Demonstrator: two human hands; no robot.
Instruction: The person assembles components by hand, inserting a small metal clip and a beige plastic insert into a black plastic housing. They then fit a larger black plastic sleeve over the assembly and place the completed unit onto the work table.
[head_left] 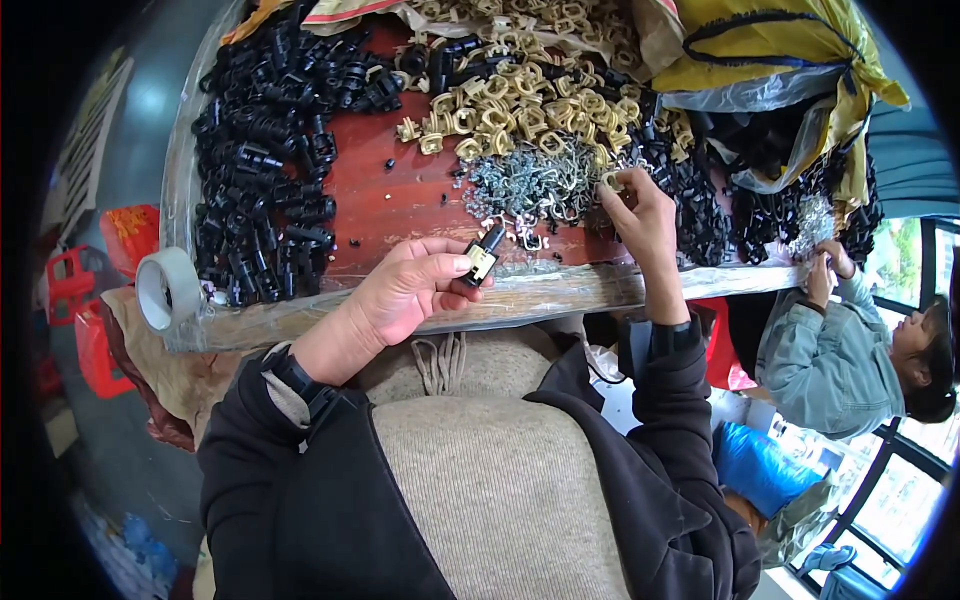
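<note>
My left hand (405, 285) is closed around a black plastic fitting with a cream clip on it (482, 262), held tilted just above the table's near edge. My right hand (648, 215) reaches to the right end of a heap of small shiny metal clips (530, 185). Its thumb and forefinger are pinched together by a pale bit that I cannot make out. Beyond the metal clips spreads a pile of cream plastic clips (540, 100). Many black plastic fittings (265, 165) cover the table's left side, and small black pieces (700, 215) lie right of my right hand.
A roll of clear tape (168, 288) stands at the red table's (365, 150) near left corner. A yellow sack (775, 40) sits at the far right. Another person (845, 350) works with both hands at the right end. Red stools (100, 350) are on the left.
</note>
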